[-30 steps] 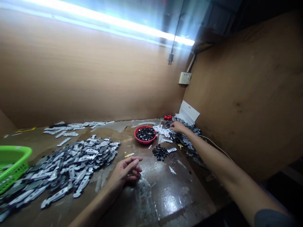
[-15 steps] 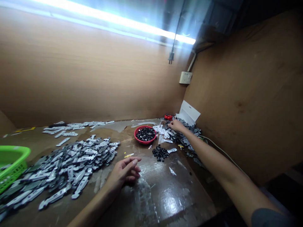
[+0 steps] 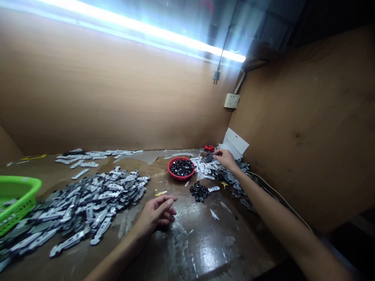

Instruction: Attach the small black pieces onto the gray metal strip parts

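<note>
My left hand (image 3: 160, 210) hovers over the near middle of the table, fingers loosely curled and apart, with nothing visible in it. At the back right, my right hand (image 3: 226, 158) pinches at the edge of a heap of flat grey pieces (image 3: 234, 175). A dark grey flat piece (image 3: 208, 157) is at its fingertips, seemingly between them. Just left of that lie white slotted pieces (image 3: 202, 166). A red basket (image 3: 169, 171) holds many small black, pin-like parts (image 3: 181, 168). More such parts form a small pile (image 3: 199, 192) in front of it.
A large heap of white-and-grey handle-shaped pieces (image 3: 96, 199) covers the left. Beyond it are loose white pieces (image 3: 102, 154). A green basket (image 3: 26, 185) stands at the left edge. At the back right are a red object (image 3: 209, 148), a white card (image 3: 235, 141) and a cable (image 3: 281, 194).
My right hand has shifted slightly right, and a dark grey flat piece now shows at its fingertips. My left hand stays almost in place. The view has shifted a little.
</note>
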Tool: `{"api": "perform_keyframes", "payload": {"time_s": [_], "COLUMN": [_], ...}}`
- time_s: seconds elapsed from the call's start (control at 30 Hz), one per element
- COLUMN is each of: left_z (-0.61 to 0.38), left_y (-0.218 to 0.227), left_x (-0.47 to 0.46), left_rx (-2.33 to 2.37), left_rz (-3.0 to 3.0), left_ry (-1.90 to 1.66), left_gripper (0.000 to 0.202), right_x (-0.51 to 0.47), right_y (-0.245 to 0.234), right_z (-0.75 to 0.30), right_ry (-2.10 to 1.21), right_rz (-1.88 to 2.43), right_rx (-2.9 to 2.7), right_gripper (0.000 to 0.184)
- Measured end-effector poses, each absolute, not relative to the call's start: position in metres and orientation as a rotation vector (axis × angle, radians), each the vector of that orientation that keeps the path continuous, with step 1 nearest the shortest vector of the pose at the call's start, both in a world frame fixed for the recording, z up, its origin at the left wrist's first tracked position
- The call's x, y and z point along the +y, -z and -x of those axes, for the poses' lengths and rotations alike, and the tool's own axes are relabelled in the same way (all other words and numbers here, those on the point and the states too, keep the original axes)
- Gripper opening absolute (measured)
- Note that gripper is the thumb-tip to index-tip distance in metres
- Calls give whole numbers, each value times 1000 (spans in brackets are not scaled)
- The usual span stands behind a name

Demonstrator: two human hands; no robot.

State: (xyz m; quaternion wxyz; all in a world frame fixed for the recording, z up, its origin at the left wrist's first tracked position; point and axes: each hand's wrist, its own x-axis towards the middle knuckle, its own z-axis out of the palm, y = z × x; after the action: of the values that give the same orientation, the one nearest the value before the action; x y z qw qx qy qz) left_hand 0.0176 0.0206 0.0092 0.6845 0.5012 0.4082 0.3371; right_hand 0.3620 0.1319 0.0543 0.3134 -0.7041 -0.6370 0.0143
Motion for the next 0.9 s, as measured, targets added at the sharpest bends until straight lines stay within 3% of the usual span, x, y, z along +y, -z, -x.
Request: {"api": "perform_keyframes", "payload": {"time_s": [0.13, 0.23, 0.4, 0.5, 0.67, 0.9], "left_z": [-21, -27, -32, -29, -22, -23], "left_y": [-10, -14, -10, -6, -7, -7], "left_x": [18, 11, 4, 8, 17, 16], "left_rx": [969, 973, 838, 867, 1007, 993], "left_rz": [-1185, -1264, -1396, -1339, -1094, -1004], "left_ry": [-777, -770, -677, -741, -821, -807], "left_gripper": [44, 45, 43, 46, 50, 51], "right_x": [81, 37, -3, 2, 37, 54], "right_y": [-61, -53, -35, -33, -28, -2], "right_z": [-331, -284, -221, -231, -302, -325], "right_ry": [-125, -533, -758, -778, -286, -310], "right_rz": [1668, 1223, 919, 991, 1504, 1600], "right_rx": [-1774, -2103, -2186, -2069, -1860, -2199], "right_gripper": [21, 16, 23, 30, 19, 20]}}
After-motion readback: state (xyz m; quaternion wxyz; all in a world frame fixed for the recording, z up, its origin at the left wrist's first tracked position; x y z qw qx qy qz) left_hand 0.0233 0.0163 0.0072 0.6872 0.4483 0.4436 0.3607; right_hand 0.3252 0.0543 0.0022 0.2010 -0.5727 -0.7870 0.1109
